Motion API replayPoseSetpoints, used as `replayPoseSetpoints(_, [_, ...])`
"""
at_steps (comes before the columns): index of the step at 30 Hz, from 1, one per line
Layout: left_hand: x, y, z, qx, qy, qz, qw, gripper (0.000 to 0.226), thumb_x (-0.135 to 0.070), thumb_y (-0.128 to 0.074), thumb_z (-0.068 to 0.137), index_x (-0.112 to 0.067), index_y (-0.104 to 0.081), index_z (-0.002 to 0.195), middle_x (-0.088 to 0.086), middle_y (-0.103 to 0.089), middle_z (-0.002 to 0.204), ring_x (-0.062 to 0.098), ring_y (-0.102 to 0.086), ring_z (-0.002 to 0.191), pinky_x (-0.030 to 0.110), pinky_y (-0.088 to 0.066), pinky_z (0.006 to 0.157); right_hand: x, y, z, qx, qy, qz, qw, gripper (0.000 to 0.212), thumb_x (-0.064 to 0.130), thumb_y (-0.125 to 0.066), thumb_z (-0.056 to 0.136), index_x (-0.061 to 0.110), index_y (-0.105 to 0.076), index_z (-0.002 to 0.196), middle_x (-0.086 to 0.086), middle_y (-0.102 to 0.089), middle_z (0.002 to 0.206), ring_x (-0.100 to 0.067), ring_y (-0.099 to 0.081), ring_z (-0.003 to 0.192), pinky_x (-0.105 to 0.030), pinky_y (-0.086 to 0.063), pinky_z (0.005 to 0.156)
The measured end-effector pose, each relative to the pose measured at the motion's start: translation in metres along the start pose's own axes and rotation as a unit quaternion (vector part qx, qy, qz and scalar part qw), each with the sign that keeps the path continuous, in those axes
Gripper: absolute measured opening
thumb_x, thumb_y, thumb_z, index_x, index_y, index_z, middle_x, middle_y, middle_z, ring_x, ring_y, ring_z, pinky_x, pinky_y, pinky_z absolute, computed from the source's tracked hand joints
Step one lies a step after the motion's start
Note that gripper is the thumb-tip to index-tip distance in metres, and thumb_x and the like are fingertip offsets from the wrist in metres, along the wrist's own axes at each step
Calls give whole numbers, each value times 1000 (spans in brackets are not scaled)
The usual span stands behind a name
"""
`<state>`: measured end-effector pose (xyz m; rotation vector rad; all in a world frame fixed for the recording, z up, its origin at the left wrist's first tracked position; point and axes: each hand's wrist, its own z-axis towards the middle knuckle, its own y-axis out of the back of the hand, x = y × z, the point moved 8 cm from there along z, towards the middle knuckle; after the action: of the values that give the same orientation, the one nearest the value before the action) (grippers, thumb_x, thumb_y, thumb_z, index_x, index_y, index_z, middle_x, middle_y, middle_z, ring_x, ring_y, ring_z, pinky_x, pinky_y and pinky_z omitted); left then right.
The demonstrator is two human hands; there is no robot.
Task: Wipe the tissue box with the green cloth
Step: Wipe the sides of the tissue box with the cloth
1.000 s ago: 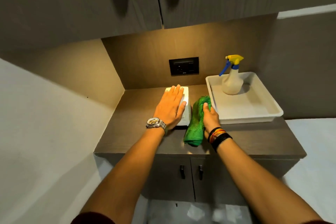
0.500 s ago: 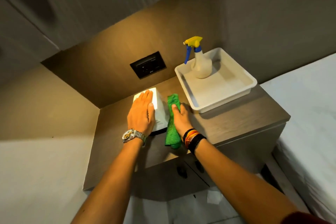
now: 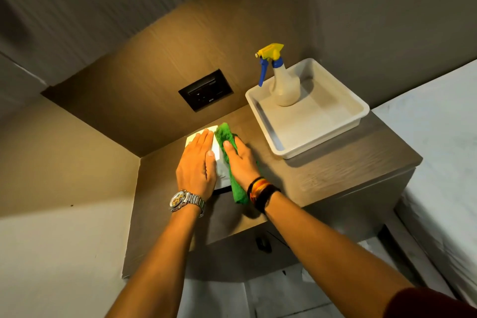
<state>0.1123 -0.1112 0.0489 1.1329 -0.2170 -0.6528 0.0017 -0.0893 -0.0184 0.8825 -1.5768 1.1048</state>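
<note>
The box (image 3: 216,162) sits at the back left of the counter (image 3: 335,170), mostly hidden: the left hand (image 3: 197,165) lies flat on its top, fingers straight and together, gripping nothing, so only a pale corner and 1 side show. The right hand (image 3: 241,162) presses the cloth (image 3: 228,142) against that side (how its fingers curl, I cannot tell). Since 0.5 s ago the cloth has slid farther back along the box, and the view has tilted.
</note>
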Motion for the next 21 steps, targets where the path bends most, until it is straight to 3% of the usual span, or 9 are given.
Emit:
replayPoseSetpoints(3, [1,-2,0,5,5,6,1000,56,-36,-25,103,-15,-48,149,8,-47,154,23,-42,143,37,-31,119,-21,2,-26,-14,-1,9,1000,38,29,-43,103,15,-52,137,-3,-64,125,-14,-61,112,-28,-50,95])
replayPoseSetpoints(7, [0,-1,0,8,5,7,1000,56,-35,-25,103,-14,-48,149,9,-48,153,24,-43,143,37,-32,118,-31,7,2,-54,-51,-5,997,36,30,-41,103,13,-53,132,-12,-65,125,-26,-62,113,-41,-50,98])
replayPoseSetpoints(9, [-2,0,1,6,7,6,1000,55,-35,-26,103,-13,-48,149,10,-48,153,24,-44,142,39,-33,118,-28,7,19,-51,-78,3,996,36,30,-42,102,13,-54,133,-14,-64,127,-29,-62,114,-41,-49,99])
replayPoseSetpoints(13, [-3,1,-1,1,11,1,1000,56,-35,-26,102,-13,-50,148,10,-50,152,25,-45,141,38,-33,118,-10,0,10,-48,-23,26,998,35,29,-43,102,16,-54,132,-11,-64,128,-23,-62,111,-41,-51,98])
replayPoseSetpoints(16, [-2,-1,-1,10,10,7,1000,56,-35,-24,103,-14,-48,149,9,-47,154,23,-43,143,36,-31,118,-13,-6,-26,-37,27,11,999,38,30,-42,103,16,-49,138,-5,-62,131,-16,-60,115,-28,-50,95])
replayPoseSetpoints(21, [-3,1,-1,11,11,6,1000,55,-35,-27,103,-15,-47,149,8,-47,154,23,-42,143,35,-30,119,-41,6,-28,-43,-4,-15,999,39,32,-42,103,15,-48,138,-8,-62,132,-22,-60,120,-42,-50,102])
